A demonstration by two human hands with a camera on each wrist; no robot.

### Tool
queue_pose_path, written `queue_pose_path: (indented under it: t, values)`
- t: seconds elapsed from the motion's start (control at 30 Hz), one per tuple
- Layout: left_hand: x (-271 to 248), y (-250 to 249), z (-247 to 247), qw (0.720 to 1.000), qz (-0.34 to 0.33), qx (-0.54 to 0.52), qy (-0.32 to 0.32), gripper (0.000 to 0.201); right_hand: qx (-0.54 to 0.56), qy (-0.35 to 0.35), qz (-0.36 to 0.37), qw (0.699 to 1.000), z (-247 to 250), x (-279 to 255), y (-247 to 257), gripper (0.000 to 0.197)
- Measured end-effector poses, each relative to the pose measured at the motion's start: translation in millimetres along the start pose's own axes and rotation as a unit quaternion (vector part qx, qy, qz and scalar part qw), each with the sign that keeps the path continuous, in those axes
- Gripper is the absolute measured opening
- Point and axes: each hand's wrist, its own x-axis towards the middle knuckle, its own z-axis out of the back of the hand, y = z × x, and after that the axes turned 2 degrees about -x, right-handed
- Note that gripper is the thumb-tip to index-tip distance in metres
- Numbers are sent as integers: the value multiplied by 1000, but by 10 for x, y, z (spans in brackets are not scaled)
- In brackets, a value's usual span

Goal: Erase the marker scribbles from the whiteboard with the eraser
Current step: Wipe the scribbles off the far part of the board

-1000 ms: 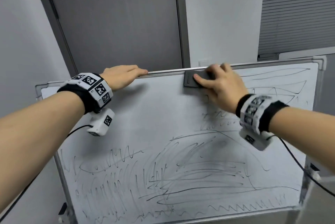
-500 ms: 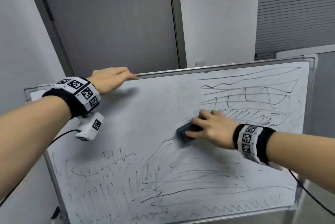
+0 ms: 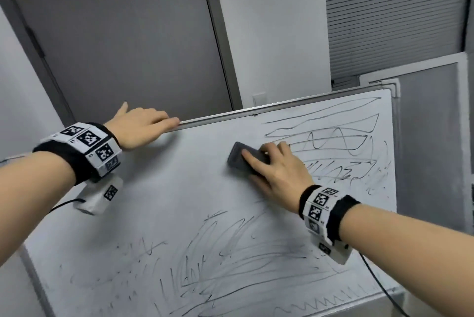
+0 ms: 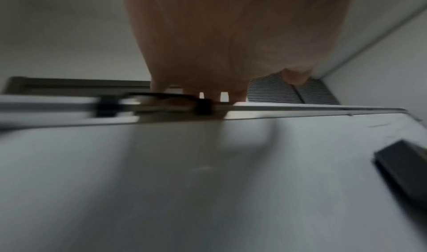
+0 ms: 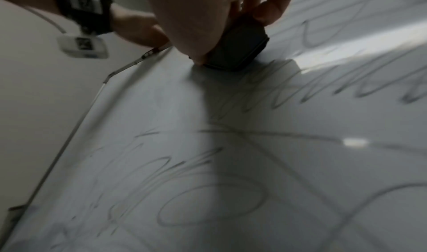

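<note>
Eraser (image 3: 247,160), gripped by right hand (image 3: 275,175), was swept back up whiteboard (image 3: 179,201); adjacent scribbles (image 3: 333,142) left unerased. Left hand (image 3: 143,124) kept flat on rail (image 3: 230,113).

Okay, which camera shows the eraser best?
The head view: the eraser lies flat on the whiteboard under the right hand, outline clear. Right wrist shows it dark, partly hidden by the hand; left wrist catches one blurred end.

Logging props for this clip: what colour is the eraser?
Dark grey, near black. The eraser under the right hand shows best in the head view.
</note>
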Motion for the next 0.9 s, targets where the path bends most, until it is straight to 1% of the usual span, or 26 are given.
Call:
queue_pose_path:
  t: [0.03,0.1,0.13,0.17,0.2,0.23,0.27,0.3,0.33,0.37,0.4,0.43,0.47,0.5,0.53,0.57,0.6,0.63,0.67,0.7,0.73,0.77,0.8,0.83,0.87,0.9]
  values:
    - [73,-172,7,999,-27,-20,16,89,6,-9,16,1000,-88,-24,155,45]
    - [215,-490,-36,988,-72,-121,61,114,14,13,44,999,-214,-26,392,46]
    - [285,-648,-79,983,-76,-153,73,122,11,18,27,999,-224,10,404,47]
    - [358,-793,-137,981,-75,-162,77,119,10,4,-13,1000,-188,58,343,49]
    - [397,-900,-197,984,-69,-147,70,103,12,-20,-75,997,-122,103,227,52]
    - [435,-958,-263,990,-63,-120,49,81,12,-50,-149,987,-50,130,44,55]
    - [453,-985,-304,994,-52,-93,26,61,16,-76,-234,969,26,121,-169,57]
    - [469,-995,-321,995,-49,-82,14,53,19,-102,-318,942,81,78,-398,57]
    - [475,-1001,-325,995,-49,-84,5,54,29,-123,-386,914,118,23,-559,57]
    - [482,-981,-340,994,-52,-91,-4,58,42,-135,-422,895,130,-22,-585,57]
    - [507,-959,-361,994,-59,-91,-17,65,44,-129,-403,905,116,-50,-489,57]
    - [535,-945,-379,994,-69,-81,-34,73,35,-109,-335,935,56,-65,-309,57]
    - [547,-945,-397,993,-79,-70,-51,78,31,-68,-229,970,-30,-98,-68,56]
    - [557,-943,-409,992,-89,-58,-66,81,22,-13,-121,992,-133,-142,163,56]
    - [564,-923,-413,992,-92,-47,-75,82,11,23,-55,998,-183,-133,255,56]
    - [566,-894,-418,991,-94,-41,-81,82,8,30,-41,999,-176,-66,164,56]
    - [568,-864,-422,991,-93,-40,-83,80,3,12,-87,996,-120,-1,4,56]
    - [564,-831,-421,991,-92,-42,-86,76,14,-34,-179,983,-56,47,-204,56]
    - [565,-799,-420,991,-88,-44,-87,73,20,-91,-289,953,15,78,-388,56]
    - [581,-787,-421,992,-84,-44,-86,73,29,-115,-369,922,60,78,-465,57]
    - [587,-800,-420,992,-83,-44,-82,75,29,-109,-377,919,48,55,-398,58]
    - [588,-806,-417,992,-83,-45,-78,77,25,-81,-312,946,-29,35,-220,60]
    - [589,-817,-412,992,-86,-45,-79,78,25,-30,-191,981,-132,-20,51,62]
    - [593,-819,-406,992,-88,-47,-81,77,10,25,-72,997,-241,-117,283,64]
    - [595,-822,-400,991,-89,-50,-81,76,-2,52,-12,999,-278,-162,323,64]
    - [602,-823,-407,991,-91,-53,-79,76,-11,59,-18,998,-251,-134,212,62]
